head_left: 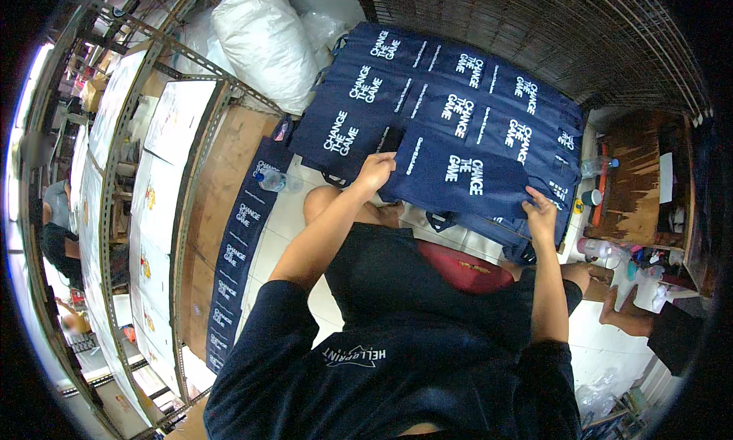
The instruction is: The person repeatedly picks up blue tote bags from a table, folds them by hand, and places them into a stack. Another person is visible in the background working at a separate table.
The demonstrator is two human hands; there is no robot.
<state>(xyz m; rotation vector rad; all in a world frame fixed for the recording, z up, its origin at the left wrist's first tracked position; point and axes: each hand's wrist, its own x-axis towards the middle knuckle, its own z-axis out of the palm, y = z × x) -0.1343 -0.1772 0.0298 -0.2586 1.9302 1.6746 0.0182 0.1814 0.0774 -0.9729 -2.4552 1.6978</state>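
A navy cloth panel [439,169] with white lettering lies in front of me, on top of rows of similar printed navy cloth pieces [355,96]. My left hand [378,170] pinches its near left corner, thumb and fingers pressed together. At its right edge, my right hand [540,209] grips the cloth with bent fingers. The panel is spread nearly flat between both hands. Dark strap-like loops [437,221] show under the near edge of the pile. What supports the pile is hidden.
Left of me, a strip of printed navy pieces [237,249] lies along a metal shelf rack [183,234]; a plastic bottle [271,181] is beside it. A white sack [267,43] stands behind. Wire racks [534,20] rise beyond. At right are a wooden cabinet [630,180] and another person's leg [630,318].
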